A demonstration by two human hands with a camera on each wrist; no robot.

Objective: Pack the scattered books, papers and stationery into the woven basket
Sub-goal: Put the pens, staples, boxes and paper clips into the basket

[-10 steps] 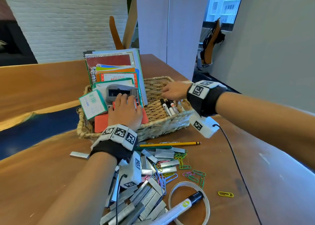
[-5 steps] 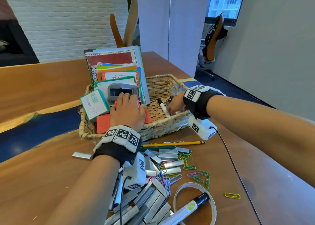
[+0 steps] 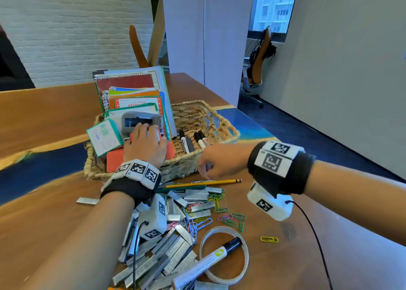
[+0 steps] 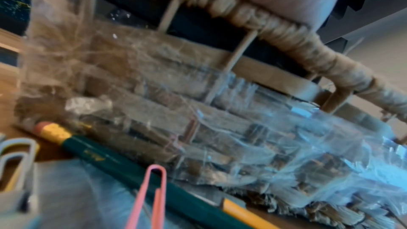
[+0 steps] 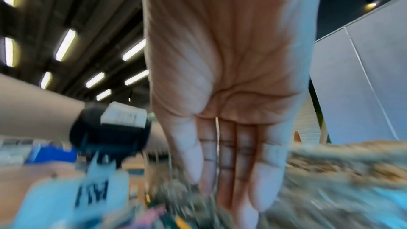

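Observation:
The woven basket (image 3: 222, 122) holds upright books (image 3: 131, 85), a grey device (image 3: 140, 120) and several markers (image 3: 185, 142). My left hand (image 3: 146, 142) lies flat on the grey device and a red pad inside the basket. Its wrist view shows only the basket wall (image 4: 242, 111), a green pencil (image 4: 123, 164) and a pink paper clip (image 4: 152, 194). My right hand (image 3: 217, 162) hangs outside the basket's near wall, just above a yellow pencil (image 3: 219, 182). Its fingers (image 5: 233, 171) are straight and hold nothing.
On the wooden table in front of the basket lie a green pencil (image 3: 186, 187), several staple strips (image 3: 158, 256), coloured paper clips (image 3: 230, 219), a tape ring (image 3: 246, 265) around a white marker (image 3: 206, 261), and a lone yellow clip (image 3: 269, 239). One staple strip (image 3: 87, 200) lies apart at the left.
My right hand has come out of the basket, leaving the markers inside, and moved back and down to just above the yellow pencil. My left hand has stayed in place.

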